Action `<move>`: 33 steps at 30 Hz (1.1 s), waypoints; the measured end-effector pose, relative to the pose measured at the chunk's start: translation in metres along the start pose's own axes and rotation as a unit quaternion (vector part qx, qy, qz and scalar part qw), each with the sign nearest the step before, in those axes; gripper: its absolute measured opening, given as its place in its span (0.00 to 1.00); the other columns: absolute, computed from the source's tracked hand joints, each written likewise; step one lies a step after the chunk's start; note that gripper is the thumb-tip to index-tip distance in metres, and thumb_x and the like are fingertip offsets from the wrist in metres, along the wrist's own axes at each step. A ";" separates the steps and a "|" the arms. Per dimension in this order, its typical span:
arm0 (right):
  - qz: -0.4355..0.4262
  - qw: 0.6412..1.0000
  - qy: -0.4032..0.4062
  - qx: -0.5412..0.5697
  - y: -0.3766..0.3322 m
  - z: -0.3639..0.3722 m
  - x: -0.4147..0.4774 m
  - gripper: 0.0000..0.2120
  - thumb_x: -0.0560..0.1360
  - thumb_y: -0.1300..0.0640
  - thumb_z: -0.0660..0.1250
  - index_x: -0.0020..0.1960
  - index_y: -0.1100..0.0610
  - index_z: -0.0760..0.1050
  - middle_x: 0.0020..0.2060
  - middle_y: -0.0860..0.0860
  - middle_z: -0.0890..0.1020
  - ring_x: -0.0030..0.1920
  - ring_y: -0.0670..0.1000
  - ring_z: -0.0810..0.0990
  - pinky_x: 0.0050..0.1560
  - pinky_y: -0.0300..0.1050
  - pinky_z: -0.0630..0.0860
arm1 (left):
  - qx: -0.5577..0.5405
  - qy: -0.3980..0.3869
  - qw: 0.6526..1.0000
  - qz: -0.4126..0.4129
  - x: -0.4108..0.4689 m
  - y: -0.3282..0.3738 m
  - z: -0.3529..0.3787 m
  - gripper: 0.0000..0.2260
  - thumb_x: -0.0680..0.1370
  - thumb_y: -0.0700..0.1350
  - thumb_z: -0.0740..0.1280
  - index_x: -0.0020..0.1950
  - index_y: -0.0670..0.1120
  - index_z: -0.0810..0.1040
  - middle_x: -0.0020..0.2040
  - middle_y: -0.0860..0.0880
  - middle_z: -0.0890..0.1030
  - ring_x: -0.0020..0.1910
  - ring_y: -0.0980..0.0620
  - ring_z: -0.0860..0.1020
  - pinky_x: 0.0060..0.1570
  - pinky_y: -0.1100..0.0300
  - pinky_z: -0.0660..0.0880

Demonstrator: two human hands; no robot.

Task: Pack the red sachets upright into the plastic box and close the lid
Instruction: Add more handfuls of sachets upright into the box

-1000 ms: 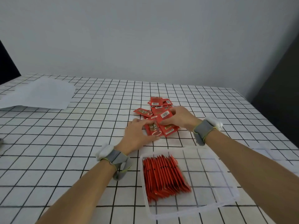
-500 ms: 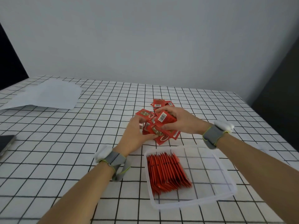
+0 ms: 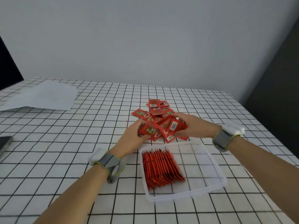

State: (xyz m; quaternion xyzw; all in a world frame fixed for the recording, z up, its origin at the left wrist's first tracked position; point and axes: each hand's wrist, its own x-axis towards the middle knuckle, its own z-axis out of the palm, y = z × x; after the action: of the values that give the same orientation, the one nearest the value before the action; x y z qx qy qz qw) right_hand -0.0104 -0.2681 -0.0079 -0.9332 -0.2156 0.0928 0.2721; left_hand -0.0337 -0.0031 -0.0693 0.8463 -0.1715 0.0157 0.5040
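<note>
Item: bunch of red sachets (image 3: 163, 129), held above the tabletop (image 3: 64, 151) just beyond the far rim of the plastic box (image 3: 186, 196); some faces show barcodes, others a gold label. Left hand (image 3: 132, 138): fingers and thumb curled round the bunch's left end. Right hand (image 3: 195, 126): clamped on its right end, fingers over the top. The two hands are close together, joined by the bunch. Row of sachets (image 3: 161, 168): standing on edge and leaning in the left part of the box, the right part showing the grid through its clear floor; box open on top. Loose pile of sachets (image 3: 157, 109): lying flat on the tabletop beyond the hands. Tabletop: white cloth with a black grid. Grey wristbands (image 3: 108, 160) with white pads on both wrists. White sheet (image 3: 45, 96): far left, well apart from the box. Dark object (image 3: 4, 143): at the left edge, cut off by the frame.
</note>
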 end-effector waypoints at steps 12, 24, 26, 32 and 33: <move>-0.027 0.995 0.061 -0.078 -0.012 0.026 0.011 0.30 0.69 0.49 0.81 0.68 0.48 0.75 0.64 0.48 0.67 0.50 0.49 0.79 0.62 0.52 0.77 | 0.025 -0.063 0.997 0.046 0.007 0.003 0.007 0.21 0.72 0.51 0.80 0.61 0.58 0.77 0.56 0.60 0.83 0.54 0.64 0.81 0.52 0.70 0.76; -0.082 0.989 -0.016 -0.126 -0.028 0.028 0.022 0.14 0.71 0.51 0.79 0.50 0.54 0.78 0.57 0.50 0.71 0.54 0.53 0.76 0.53 0.43 0.74 | 0.045 -0.081 0.995 0.038 0.009 -0.009 0.010 0.39 0.69 0.63 0.78 0.72 0.58 0.59 0.57 0.57 0.77 0.49 0.61 0.80 0.47 0.67 0.77; -0.103 0.984 -0.008 -0.144 -0.026 0.026 0.021 0.14 0.71 0.52 0.79 0.49 0.57 0.79 0.50 0.49 0.73 0.47 0.49 0.74 0.46 0.41 0.68 | 0.033 -0.059 0.997 0.032 0.006 -0.014 0.006 0.35 0.68 0.63 0.78 0.69 0.58 0.64 0.55 0.57 0.78 0.49 0.59 0.78 0.43 0.69 0.72; -0.117 0.984 0.025 -0.134 -0.029 0.026 0.027 0.15 0.71 0.50 0.79 0.49 0.57 0.78 0.46 0.49 0.76 0.45 0.49 0.74 0.44 0.44 0.68 | 0.035 -0.020 0.999 0.019 0.005 -0.012 0.007 0.31 0.67 0.69 0.75 0.63 0.60 0.67 0.54 0.60 0.78 0.50 0.65 0.79 0.42 0.69 0.73; -0.113 0.986 0.027 -0.119 -0.029 0.026 0.028 0.15 0.70 0.51 0.80 0.49 0.57 0.78 0.46 0.49 0.76 0.46 0.50 0.75 0.45 0.45 0.70 | 0.029 -0.019 0.999 0.011 0.007 -0.011 0.007 0.30 0.69 0.67 0.75 0.64 0.60 0.66 0.55 0.61 0.77 0.50 0.66 0.79 0.43 0.69 0.74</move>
State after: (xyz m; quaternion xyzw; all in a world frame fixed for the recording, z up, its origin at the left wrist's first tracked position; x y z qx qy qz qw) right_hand -0.0028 -0.2209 -0.0149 -0.9307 -0.3222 0.0101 0.1730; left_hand -0.0252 -0.0067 -0.0806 0.8590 -0.1895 0.0101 0.4756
